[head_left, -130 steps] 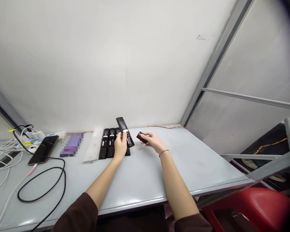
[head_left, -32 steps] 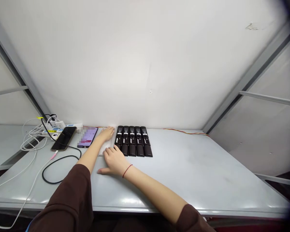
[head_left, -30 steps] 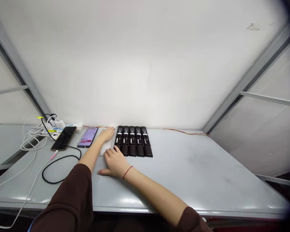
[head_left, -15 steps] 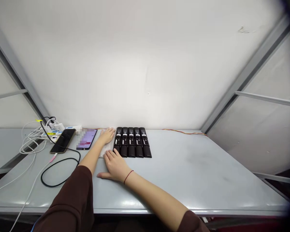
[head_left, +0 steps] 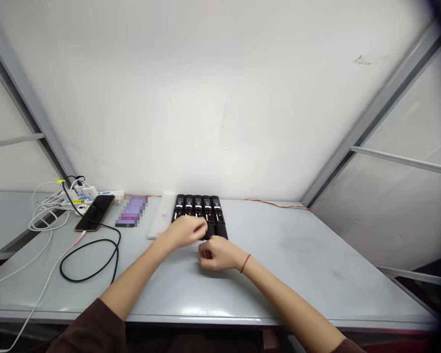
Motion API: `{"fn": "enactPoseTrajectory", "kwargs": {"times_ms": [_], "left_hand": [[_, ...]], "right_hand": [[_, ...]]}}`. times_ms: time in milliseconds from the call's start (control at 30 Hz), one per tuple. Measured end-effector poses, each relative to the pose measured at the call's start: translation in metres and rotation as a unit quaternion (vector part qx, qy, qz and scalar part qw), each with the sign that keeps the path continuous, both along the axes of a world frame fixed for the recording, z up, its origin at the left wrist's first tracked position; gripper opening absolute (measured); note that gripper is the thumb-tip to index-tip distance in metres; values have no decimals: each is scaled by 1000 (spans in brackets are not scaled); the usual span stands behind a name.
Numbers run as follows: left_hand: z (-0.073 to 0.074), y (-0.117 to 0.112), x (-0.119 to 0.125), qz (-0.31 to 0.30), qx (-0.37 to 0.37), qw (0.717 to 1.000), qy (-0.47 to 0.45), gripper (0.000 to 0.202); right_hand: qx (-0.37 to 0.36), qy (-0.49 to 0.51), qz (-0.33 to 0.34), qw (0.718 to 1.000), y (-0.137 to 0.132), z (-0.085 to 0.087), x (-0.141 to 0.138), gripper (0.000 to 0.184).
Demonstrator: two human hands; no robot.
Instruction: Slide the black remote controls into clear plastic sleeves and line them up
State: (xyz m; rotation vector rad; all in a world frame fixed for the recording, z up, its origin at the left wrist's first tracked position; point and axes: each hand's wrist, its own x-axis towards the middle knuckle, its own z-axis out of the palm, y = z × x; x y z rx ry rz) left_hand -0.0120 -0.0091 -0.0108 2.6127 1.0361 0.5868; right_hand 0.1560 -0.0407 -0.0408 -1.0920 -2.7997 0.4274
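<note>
Several black remote controls [head_left: 218, 213] lie side by side in a row on the grey table, backs up, with their battery compartments uncovered. My left hand [head_left: 186, 229] is over the near part of the row, fingers curled in, hiding the lower ends of the left remotes. Just in front of the row, my right hand [head_left: 220, 253] is closed in a loose curl, its wrist wearing a red cord. Whether either hand holds anything small is hidden. A flat whitish plastic packet [head_left: 159, 218] lies left of the remotes.
On the left are a dark phone [head_left: 96, 213] on a charging cable, a second phone [head_left: 132, 210] partly pixelated, and a power strip [head_left: 110, 194] with tangled cords. A black cable [head_left: 91, 240] loops on the table. Thin coloured wires [head_left: 275, 203] run along the back wall.
Both hands have left the packet and the left side of the row and moved right. Their fingers, stretched out before, are now curled. The remotes stay in their row.
</note>
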Motion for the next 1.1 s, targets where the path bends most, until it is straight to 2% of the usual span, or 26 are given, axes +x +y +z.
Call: {"fn": "enactPoseTrajectory", "kwargs": {"times_ms": [100, 200, 333, 700, 1100], "left_hand": [[-20, -19, 5, -33, -31, 995, 94, 22], [-36, -23, 6, -39, -44, 986, 155, 22], [-46, -23, 7, -25, -48, 984, 170, 27], [-48, -27, 11, 31, -73, 984, 158, 28], [-48, -27, 10, 28, -68, 987, 145, 27]], "right_hand": [[-52, 7, -47, 998, 2, 0, 18, 12], [-97, 19, -55, 994, 1, -2, 21, 9], [-83, 15, -89, 992, -2, -7, 17, 10], [-102, 51, -104, 988, 0, -8, 18, 11], [-115, 55, -107, 986, 0, -7, 18, 10]]}}
